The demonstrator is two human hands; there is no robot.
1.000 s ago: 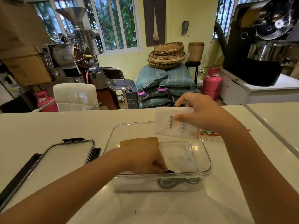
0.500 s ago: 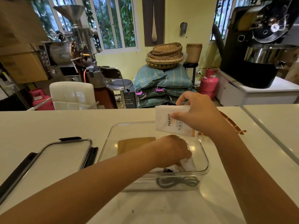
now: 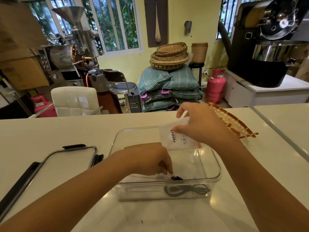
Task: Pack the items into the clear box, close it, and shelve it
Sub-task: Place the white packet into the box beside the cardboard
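Left hand (image 3: 151,162) now lower inside clear box (image 3: 215,163) on white counter (image 3: 50,131), fingers curled; right hand (image 3: 199,124) pinching white packet (image 3: 177,138).

Both my forearms bare to the frame edge, no sleeves in view. Left hand (image 3: 150,162) and right hand (image 3: 199,124): no gloves, rings, watch or bands. Nails short, unpainted as far as visible.

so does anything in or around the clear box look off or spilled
Nothing stands out. The clear plastic box sits level and open on the white counter, its black-latched clear lid lies flat beside it, and the coiled black cable rests inside.
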